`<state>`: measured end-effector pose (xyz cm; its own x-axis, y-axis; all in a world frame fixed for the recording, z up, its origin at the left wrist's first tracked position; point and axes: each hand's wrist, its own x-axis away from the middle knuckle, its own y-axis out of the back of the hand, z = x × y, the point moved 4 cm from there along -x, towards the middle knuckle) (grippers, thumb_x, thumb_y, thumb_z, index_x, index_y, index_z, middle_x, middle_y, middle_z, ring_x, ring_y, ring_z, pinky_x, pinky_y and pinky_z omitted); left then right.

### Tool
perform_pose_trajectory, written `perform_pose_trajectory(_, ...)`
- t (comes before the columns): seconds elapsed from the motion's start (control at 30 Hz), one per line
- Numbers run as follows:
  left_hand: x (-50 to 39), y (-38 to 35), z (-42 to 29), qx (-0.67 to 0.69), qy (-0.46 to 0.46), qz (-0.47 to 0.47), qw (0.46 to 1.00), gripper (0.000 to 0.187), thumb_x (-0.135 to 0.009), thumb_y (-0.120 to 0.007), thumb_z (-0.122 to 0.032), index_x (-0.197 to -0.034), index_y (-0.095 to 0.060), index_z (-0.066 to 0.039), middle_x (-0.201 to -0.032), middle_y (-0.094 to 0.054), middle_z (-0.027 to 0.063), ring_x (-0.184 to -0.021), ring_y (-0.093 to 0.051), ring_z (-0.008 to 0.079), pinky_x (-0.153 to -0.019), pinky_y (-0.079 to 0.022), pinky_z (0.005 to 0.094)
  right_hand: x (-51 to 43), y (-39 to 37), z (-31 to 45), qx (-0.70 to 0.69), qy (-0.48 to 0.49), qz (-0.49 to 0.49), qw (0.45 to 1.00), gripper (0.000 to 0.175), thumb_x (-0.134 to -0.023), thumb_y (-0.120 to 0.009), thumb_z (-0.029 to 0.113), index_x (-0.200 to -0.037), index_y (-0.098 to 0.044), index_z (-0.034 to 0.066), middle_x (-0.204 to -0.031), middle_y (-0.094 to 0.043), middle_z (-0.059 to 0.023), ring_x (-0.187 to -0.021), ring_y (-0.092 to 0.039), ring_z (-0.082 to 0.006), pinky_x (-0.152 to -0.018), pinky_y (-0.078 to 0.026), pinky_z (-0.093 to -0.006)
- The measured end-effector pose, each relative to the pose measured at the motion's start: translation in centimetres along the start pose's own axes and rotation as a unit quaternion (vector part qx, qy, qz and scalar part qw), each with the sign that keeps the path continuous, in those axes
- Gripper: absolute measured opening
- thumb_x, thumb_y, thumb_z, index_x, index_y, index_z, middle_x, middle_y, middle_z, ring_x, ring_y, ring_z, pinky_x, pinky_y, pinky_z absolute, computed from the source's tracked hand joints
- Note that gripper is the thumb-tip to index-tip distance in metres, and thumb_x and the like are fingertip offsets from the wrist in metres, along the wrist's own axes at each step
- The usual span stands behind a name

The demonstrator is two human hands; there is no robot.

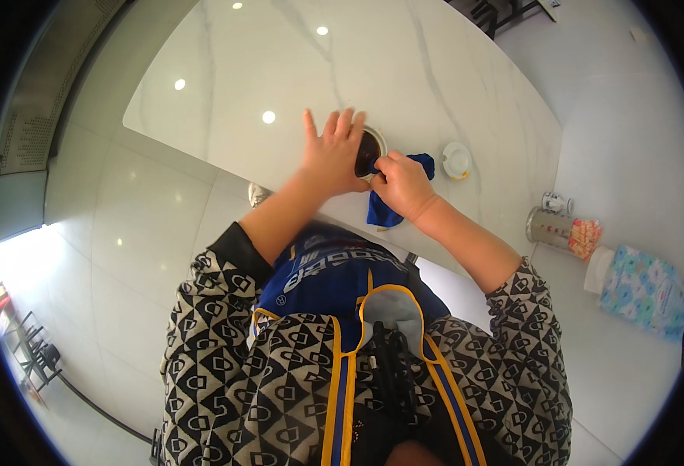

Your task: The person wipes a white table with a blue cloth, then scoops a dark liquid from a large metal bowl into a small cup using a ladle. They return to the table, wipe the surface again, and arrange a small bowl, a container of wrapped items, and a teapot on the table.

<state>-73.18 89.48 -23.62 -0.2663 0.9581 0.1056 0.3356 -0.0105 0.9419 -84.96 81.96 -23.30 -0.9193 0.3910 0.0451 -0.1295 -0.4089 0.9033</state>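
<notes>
A round white jar (380, 137) with dark brown contents stands near the front edge of the marble-patterned table. Against its left side rests my left hand (334, 154), fingers spread and slightly blurred; its thumb reaches along the near side. My right hand (400, 179) pinches a dark blue cloth (384, 213) at the jar's right rim, and part of the cloth spreads out behind and below that hand. To the right, a small white lid (456, 161) with an orange-yellow smear lies on the table.
Right of the lid, by the wall, are a small blue-and-white pot (553, 202), a perforated metal holder (546, 227) with wrapped sticks and a floral tissue pack (645, 291). The table's front edge runs before my apron. Dark chairs stand at the far left and top right.
</notes>
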Motion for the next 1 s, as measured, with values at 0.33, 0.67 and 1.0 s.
perform_pose_trajectory(0.33, -1.6, 0.0, -0.5, -0.167, -0.188, 0.110, 0.962, 0.092, -0.058, -0.082, -0.040, -0.137, -0.044, -0.011, -0.128, -0.050, 0.0060, -0.124, -0.046, 0.0235, -0.115, -0.016, 0.0612, -1.2, 0.5, 0.0, 0.008, 0.074, 0.021, 0.997, 0.007, -0.074, -0.062, 0.008, -0.074, -0.060, 0.0012, -0.084, -0.058, -0.0152, -0.072, -0.063, -0.0336, -0.065, -0.053, -0.0410)
perform_pose_trajectory(0.67, -2.0, -1.5, -2.6, -0.119, -0.006, 0.064, 0.991, 0.092, -0.066, -0.074, -0.049, -0.138, -0.039, -0.003, -0.123, -0.049, 0.0139, -0.119, -0.048, 0.0296, -0.113, -0.013, 0.0646, 0.4, 0.1, -0.2, -0.043, -0.032, 0.028, 0.998, 0.010, -0.073, -0.062, 0.009, -0.076, -0.063, -0.0006, -0.080, -0.060, -0.0174, -0.072, -0.062, -0.0367, -0.067, -0.052, -0.0445)
perform_pose_trajectory(1.0, -1.7, 0.1, -0.9, -0.219, -0.150, 0.118, 0.957, 0.104, -0.062, -0.084, -0.043, -0.148, -0.030, -0.021, -0.136, -0.046, 0.0132, -0.126, -0.046, 0.0329, -0.114, -0.012, 0.0634, -1.6, 1.1, -0.7, -0.047, 0.063, 0.001, 0.997, 0.009, -0.072, -0.061, 0.005, -0.079, -0.064, 0.0008, -0.079, -0.059, -0.0138, -0.070, -0.061, -0.0337, -0.065, -0.051, -0.0408)
